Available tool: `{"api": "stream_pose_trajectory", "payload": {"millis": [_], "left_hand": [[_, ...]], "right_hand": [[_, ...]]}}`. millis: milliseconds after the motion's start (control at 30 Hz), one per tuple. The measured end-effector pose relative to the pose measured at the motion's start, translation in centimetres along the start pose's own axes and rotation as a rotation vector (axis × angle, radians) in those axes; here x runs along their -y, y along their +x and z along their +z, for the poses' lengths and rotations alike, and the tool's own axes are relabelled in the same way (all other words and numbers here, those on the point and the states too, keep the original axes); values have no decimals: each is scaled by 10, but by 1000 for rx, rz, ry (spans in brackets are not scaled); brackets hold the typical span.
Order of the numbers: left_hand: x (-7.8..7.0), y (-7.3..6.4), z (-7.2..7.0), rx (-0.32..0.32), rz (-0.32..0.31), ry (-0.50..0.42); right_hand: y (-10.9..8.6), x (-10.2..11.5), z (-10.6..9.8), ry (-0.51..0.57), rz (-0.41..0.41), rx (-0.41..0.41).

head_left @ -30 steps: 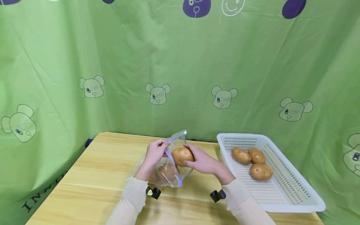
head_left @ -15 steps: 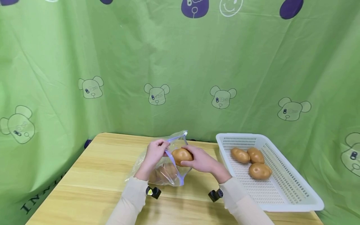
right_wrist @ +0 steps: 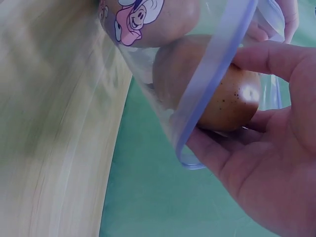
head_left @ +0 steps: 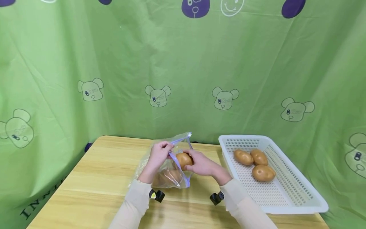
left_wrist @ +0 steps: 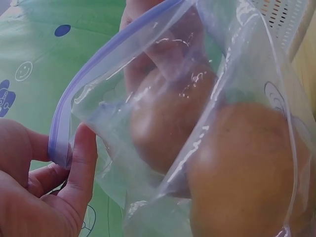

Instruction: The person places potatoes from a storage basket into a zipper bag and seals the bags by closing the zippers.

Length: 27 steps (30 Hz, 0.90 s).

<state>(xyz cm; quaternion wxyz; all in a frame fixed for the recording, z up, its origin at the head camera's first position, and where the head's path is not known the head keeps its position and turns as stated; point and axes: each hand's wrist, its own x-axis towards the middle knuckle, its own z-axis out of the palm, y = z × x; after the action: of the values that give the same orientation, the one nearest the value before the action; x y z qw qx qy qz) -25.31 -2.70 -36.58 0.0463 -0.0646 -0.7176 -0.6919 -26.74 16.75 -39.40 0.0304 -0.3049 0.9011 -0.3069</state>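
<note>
My left hand (head_left: pixel 158 155) pinches the purple-edged rim of a clear zip bag (head_left: pixel 186 183), keeping its mouth spread toward the right. In my right hand (head_left: pixel 201 163) is a brown potato (head_left: pixel 184 161), gripped between thumb and fingers and partly inside the bag's mouth. Another potato (left_wrist: pixel 242 168) lies lower in the bag, seen through the plastic in the left wrist view. A cartoon print (right_wrist: pixel 138 19) shows on the bag in the right wrist view. The right fingertips also reach within the rim.
A white perforated basket (head_left: pixel 303 178) stands on the right of the wooden table (head_left: pixel 94 178). It holds three potatoes (head_left: pixel 263 173). Behind the table hangs a green printed curtain (head_left: pixel 183 63).
My right hand has moved slightly left, and its potato sits deeper in the bag's mouth. My left hand keeps its pinch on the rim. The head view has shifted a little.
</note>
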Motion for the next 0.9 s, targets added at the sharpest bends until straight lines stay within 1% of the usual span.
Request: {"api": "stream_pose_trajectory", "payload": {"millis": [33, 100, 233, 367, 467, 600, 800, 900], "left_hand": [[-1, 0, 0, 2, 2, 1], [1, 2, 0, 4, -1, 3], [18, 14, 0, 12, 0, 0], [26, 19, 1, 1, 1, -3], [26, 19, 2, -9, 1, -3], [25, 18, 2, -9, -2, -4], [22, 18, 1, 2, 2, -3], [19, 17, 2, 13, -5, -22]], "right_hand": [[0, -1, 0, 20, -6, 3], [0, -2, 0, 44, -24, 11], [-1, -5, -1, -4, -57, 5], [-1, -4, -2, -62, -59, -16], [2, -3, -2, -70, -62, -18], [4, -3, -1, -50, -57, 7], [3, -3, -2, -30, -58, 23], [4, -2, -2, -27, -71, 33]]}}
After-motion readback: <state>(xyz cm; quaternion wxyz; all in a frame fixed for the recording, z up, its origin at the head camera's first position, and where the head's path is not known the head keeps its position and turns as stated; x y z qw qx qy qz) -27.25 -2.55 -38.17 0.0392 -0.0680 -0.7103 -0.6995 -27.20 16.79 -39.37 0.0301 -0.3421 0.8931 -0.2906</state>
